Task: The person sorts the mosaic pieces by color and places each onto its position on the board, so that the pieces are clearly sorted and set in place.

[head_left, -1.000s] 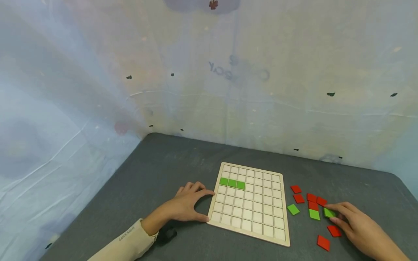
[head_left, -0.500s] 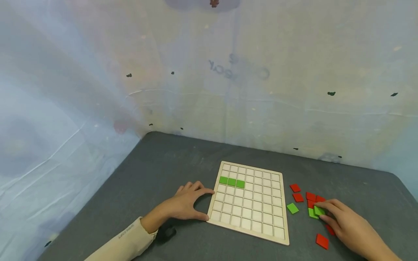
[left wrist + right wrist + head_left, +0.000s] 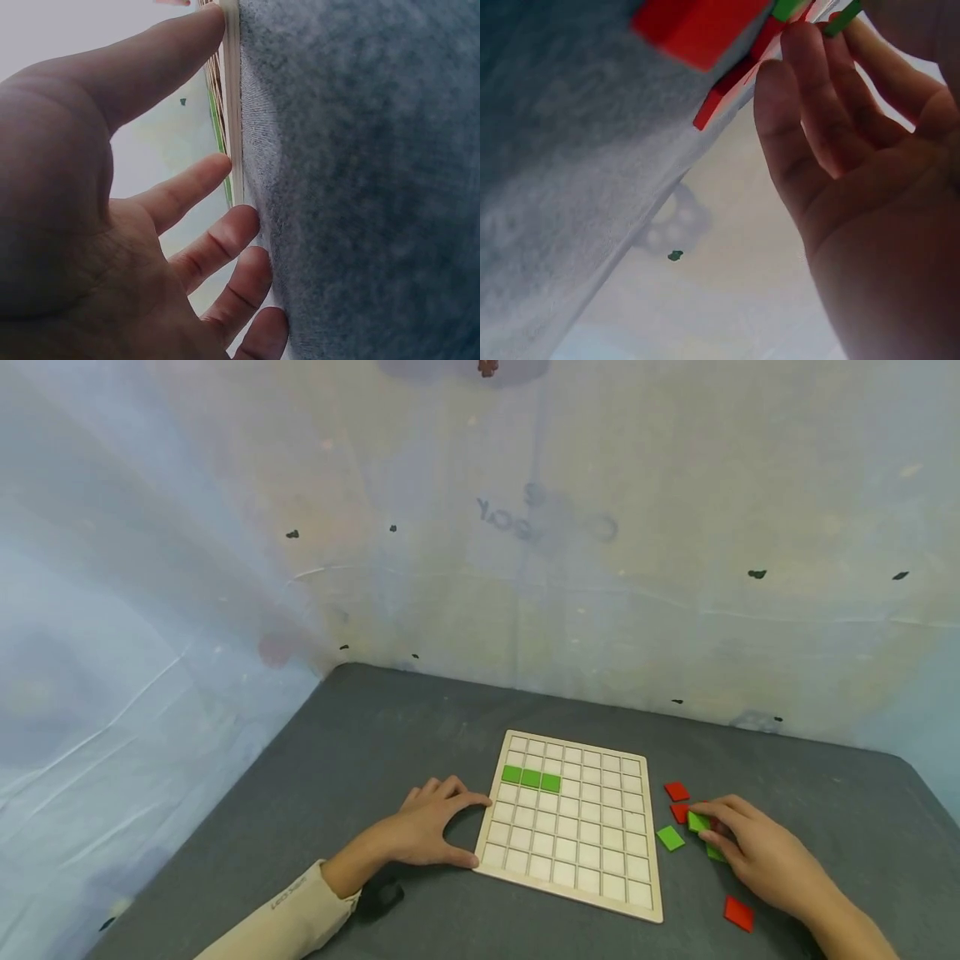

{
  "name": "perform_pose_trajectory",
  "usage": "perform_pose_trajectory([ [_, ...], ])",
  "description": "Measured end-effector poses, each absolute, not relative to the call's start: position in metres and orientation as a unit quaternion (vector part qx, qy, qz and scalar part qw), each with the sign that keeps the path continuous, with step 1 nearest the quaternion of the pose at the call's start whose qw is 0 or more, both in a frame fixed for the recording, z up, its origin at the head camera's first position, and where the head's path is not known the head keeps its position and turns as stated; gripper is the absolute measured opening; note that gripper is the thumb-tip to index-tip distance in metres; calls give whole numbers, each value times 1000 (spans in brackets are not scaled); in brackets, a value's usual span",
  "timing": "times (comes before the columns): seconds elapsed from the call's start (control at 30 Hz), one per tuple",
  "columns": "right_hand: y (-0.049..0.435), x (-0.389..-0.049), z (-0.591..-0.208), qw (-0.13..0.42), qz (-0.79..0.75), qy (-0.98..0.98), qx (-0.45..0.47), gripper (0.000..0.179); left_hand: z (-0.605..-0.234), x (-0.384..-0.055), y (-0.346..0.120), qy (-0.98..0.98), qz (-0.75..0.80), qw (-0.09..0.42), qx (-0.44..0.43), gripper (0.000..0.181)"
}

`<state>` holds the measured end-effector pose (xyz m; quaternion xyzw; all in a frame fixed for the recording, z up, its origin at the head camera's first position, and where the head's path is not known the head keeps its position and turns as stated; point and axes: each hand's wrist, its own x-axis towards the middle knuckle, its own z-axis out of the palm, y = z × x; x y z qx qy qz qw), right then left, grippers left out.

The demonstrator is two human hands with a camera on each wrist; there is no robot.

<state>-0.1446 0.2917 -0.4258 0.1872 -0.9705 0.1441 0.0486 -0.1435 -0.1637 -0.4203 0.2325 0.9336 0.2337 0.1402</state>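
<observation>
A pale wooden grid board [image 3: 567, 902] lies on the dark table, with three green tiles [image 3: 531, 778] side by side in its third row from the back, at the left. My left hand [image 3: 431, 827] touches the board's left edge with index finger and thumb, spread apart; the left wrist view has these fingertips against the board's edge [image 3: 234, 90]. Right of the board, my right hand [image 3: 757, 856] pinches a green tile [image 3: 698, 822] between thumb and fingers, over the loose tiles. Its held tile [image 3: 843, 18] shows tilted in the right wrist view.
Loose red tiles [image 3: 677, 791] and a green tile [image 3: 671, 837] lie right of the board. Another red tile [image 3: 738, 913] is nearer the front; the right hand partly hides others. A pale sheet [image 3: 570, 568] hangs behind the table.
My right hand has carried the pinched green tile leftward over the loose tiles, toward the board. My left hand stays at the board's edge.
</observation>
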Motion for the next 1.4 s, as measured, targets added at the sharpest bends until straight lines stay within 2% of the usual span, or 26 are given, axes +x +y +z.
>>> perform_pose_trajectory([
  [0.17, 286, -146, -422, 50, 167, -965, 197, 30, -420, -144, -164, 933, 234, 142, 234, 75],
  [0.47, 268, -153, -420, 93, 168, -954, 229, 32, -419, -145, -163, 934, 233, 143, 230, 75],
  [1.4, 237, -168, -425, 38, 174, -944, 279, 34, -419, -143, -162, 936, 229, 147, 221, 75],
])
